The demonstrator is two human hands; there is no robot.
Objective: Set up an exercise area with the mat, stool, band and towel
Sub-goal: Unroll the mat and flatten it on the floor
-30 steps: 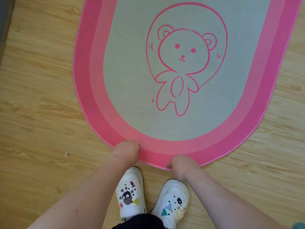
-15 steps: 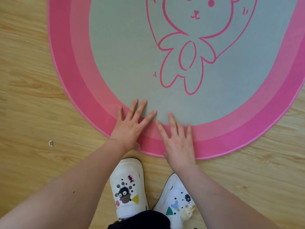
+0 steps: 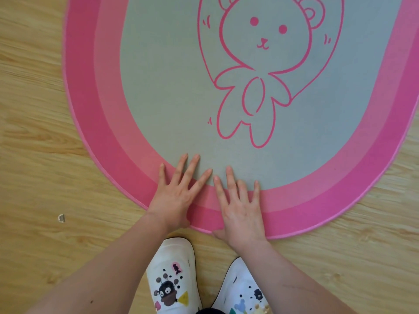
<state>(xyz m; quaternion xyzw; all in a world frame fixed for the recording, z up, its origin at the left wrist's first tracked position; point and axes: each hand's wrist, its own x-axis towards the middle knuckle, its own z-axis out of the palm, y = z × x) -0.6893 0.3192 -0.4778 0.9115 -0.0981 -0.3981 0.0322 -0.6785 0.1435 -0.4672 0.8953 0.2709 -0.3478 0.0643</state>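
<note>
While both palms lie flat on the near end of the mat (image 3: 328,137), the step in hand reads as laying and smoothing it, the first of the four items. The left hand (image 3: 175,193) has its fingers straight and spread, pressing across the pink border (image 3: 102,123) onto the grey field (image 3: 167,87). The right hand (image 3: 241,211) does the same, fingers straight and apart, thumb down at the rim. Neither hand grips anything. The mat sits flat on the wooden floor (image 3: 34,155), its rounded near end just ahead of the white shoes (image 3: 172,275) and the bear drawing (image 3: 256,64) upright toward the person; the far end and right side run out of frame. Stool, band and towel are not in view (so probably yet to be fetched). Next move, as I judge it: lift the hands off, stand, and bring the stool, which calls for setting it down without rucking the mat. Edges: the near rim looks tight to the floor with no curl seen, and the left edge runs as a clean line. Room: floor shows wide to the left and in a narrower strip at lower right. A small pale scrap (image 3: 61,218) lies left of the left hand, well apart from the mat — a possible underfoot nuisance. The toes are near the rim, so a step forward could catch it.
</note>
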